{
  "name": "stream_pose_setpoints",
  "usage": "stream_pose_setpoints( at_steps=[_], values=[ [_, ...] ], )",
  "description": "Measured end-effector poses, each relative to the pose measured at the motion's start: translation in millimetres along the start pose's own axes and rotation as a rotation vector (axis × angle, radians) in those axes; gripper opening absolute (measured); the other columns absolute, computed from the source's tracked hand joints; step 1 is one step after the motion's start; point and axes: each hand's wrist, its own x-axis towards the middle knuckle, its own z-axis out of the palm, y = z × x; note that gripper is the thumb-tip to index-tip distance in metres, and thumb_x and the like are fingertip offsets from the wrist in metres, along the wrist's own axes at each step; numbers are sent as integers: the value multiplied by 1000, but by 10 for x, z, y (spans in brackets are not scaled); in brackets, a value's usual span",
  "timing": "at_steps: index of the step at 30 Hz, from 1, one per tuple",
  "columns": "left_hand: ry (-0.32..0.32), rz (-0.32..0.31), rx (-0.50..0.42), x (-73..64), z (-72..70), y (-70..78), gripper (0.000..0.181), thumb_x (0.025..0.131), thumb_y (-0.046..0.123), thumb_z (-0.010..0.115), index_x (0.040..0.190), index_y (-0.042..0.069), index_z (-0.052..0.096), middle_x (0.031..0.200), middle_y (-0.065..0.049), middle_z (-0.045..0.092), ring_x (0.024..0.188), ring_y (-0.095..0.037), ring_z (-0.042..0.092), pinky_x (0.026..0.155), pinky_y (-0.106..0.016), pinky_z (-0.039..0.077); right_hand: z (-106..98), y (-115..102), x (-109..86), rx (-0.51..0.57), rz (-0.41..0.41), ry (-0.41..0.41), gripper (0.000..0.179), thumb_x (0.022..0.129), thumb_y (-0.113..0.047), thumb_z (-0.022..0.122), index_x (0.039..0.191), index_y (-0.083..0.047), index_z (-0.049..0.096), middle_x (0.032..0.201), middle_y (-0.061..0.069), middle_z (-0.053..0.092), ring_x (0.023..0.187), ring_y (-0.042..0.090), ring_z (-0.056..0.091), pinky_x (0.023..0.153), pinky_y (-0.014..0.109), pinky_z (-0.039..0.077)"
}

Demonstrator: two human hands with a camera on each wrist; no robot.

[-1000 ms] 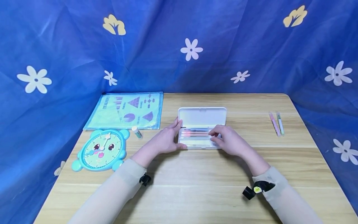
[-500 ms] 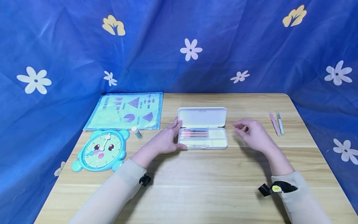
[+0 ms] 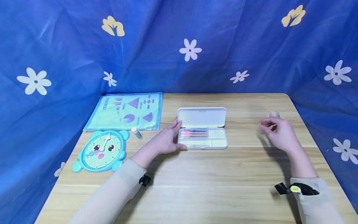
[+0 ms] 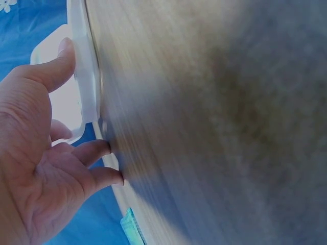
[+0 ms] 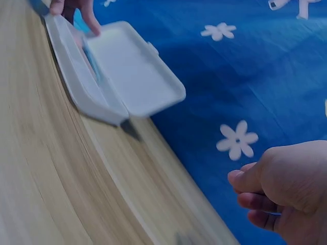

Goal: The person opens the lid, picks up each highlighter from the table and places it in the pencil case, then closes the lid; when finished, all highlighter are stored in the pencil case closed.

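A white pencil case point(image 3: 219, 143) stands with its lid point(image 3: 202, 116) raised on the table. Several pens point(image 3: 195, 133) lie in its upper left compartment. My left hand point(image 3: 167, 139) grips the case's left end, thumb at the near edge and fingers at the far left corner. In the left wrist view the thumb overlaps the white case point(image 4: 91, 66). Off to the right, my right hand point(image 3: 281, 133) is over the table with loosely curled fingers and nothing between them. It partly covers a pink marker point(image 3: 270, 114) and a green-capped marker point(image 3: 278, 115), whose far ends show.
A blue-edged sheet pouch point(image 3: 126, 110) with printed charts lies at the back left. In front of it are a bear-shaped toy clock point(image 3: 102, 152) and a small glue stick point(image 3: 136, 133). A blue flowered cloth point(image 3: 151, 46) hangs behind the wooden table point(image 3: 195, 180).
My right hand has left the pencil case's right side and moved right to the two markers, uncovering the case's right compartments. The left hand has stayed at the case.
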Motion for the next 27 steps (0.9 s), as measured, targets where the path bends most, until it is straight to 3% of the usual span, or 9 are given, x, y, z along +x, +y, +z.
stream_pose_setpoints(
  at_steps=[8,14,20,27],
  values=[
    [1,3,-4,1,7,-15,124,84,58,85,169,7,12,174,-15,1,151,-45,32,125,-49,29,-166,359,-81,-79,121,46,23,96,-5,77,114,8,75,103,26,75,77,2,59,65,9,44],
    [0,2,-2,-1,5,-13,123,84,59,85,169,7,13,174,-15,2,151,-45,32,125,-50,29,-171,562,-126,-199,203,104,26,95,-7,74,114,10,75,96,27,75,82,37,71,76,35,44],
    [4,-3,-5,-11,-1,-6,124,83,59,85,169,8,13,174,-15,3,151,-45,33,124,-51,29,-91,670,-115,-239,244,32,24,95,-8,74,109,12,72,94,29,72,85,42,67,71,46,50],
    [-4,-2,-12,-13,-3,6,124,84,60,85,170,9,11,174,-15,3,151,-46,33,124,-51,30,-64,669,-81,-276,302,-67,23,94,-9,75,103,12,70,87,25,70,84,45,64,76,61,51]
  ],
)
